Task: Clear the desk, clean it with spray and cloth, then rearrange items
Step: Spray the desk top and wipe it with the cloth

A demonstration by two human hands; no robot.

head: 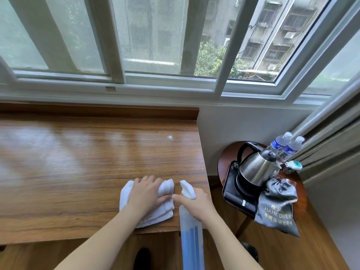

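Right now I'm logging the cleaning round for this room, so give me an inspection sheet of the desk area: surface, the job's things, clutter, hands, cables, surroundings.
Surface: wooden desk bare and glossy, one small white speck near the back right.
Job's things: white cloth lies bunched at the front right edge; spray bottle with blue liquid, nozzle aimed across the desk.
Clutter: nothing seen on the desk.
Hands: left hand grips the cloth; right hand holds the bottle's neck, a finger at the trigger.
Cables: nothing seen.
Surroundings: round side table to the right carries a steel kettle on a black tray, two water bottles, a grey hair drier bag; window behind.
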